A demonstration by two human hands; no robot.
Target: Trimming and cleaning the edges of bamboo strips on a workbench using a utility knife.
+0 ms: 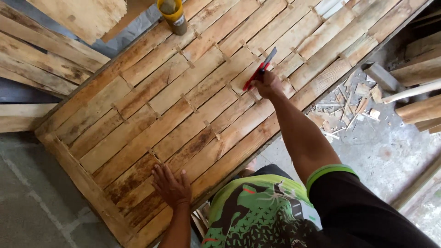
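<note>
Right hand (268, 85): fist closed around red-handled knife (258, 72), blade on woven bamboo panel (138, 119).
Left hand (172, 186): grip wide, flat on panel.

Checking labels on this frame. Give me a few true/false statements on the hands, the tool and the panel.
1. The right hand grips a red-handled knife with its blade on the bamboo panel. True.
2. The left hand holds a hammer. False: it lies flat and open on the panel, holding nothing.
3. A yellow bottle stands at the panel's far edge. True.
4. Both hands are on the knife. False: only the right hand holds it; the left rests apart, near the panel's near edge.
5. Wood scraps lie on the floor to the right of the panel. True.
</note>
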